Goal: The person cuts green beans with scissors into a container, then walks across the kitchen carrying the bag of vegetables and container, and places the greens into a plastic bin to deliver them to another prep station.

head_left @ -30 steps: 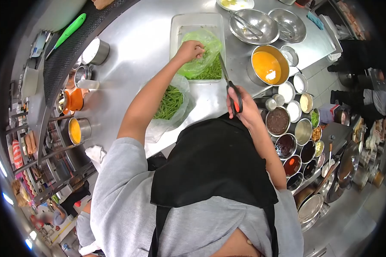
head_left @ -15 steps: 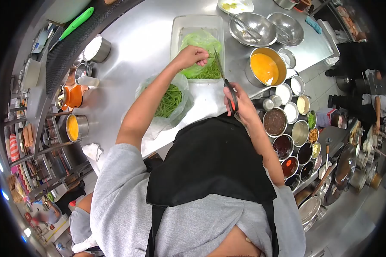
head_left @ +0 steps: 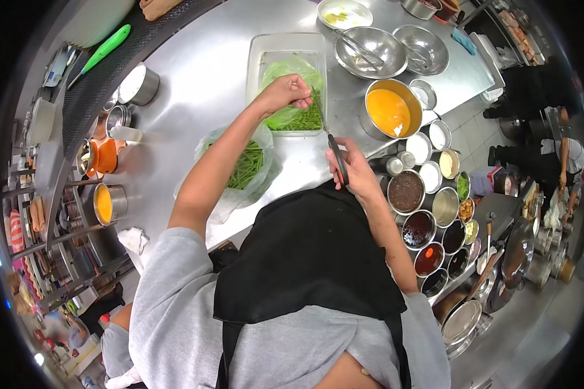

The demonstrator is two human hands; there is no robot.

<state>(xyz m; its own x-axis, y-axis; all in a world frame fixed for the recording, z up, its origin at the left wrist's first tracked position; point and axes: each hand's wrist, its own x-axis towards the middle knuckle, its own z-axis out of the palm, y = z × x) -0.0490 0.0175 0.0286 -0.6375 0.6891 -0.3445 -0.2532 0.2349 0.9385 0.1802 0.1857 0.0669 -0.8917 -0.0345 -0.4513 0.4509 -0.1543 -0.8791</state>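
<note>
My right hand [head_left: 353, 172] grips black-handled scissors [head_left: 335, 157], its fingers in the handles. The blades point away from me over the right side of a clear rectangular container [head_left: 254, 65] and look closed. Just left of the blade tips, my left hand [head_left: 285, 95] is pinched on what seems the end of a green bean, mostly hidden by the fingers. Short cut green pieces [head_left: 305, 121] lie in the container, beside a light green plastic bag [head_left: 278, 119]. Under my left forearm, a clear plastic bag [head_left: 266, 170] holds long green beans [head_left: 248, 165].
A pot of orange liquid [head_left: 388, 111] stands right of the container, with metal bowls [head_left: 373, 55] behind it. Several round tubs of sauces [head_left: 406, 191] line the right side. At left are a metal pot [head_left: 146, 87] and a shelf with a green-handled knife [head_left: 107, 48]. Another person [head_left: 568, 155] is far right.
The scissor blades, apart before, have come together. My left hand stays pinched near the blade tips. The whole view has shifted slightly, moving the table's things left and down.
</note>
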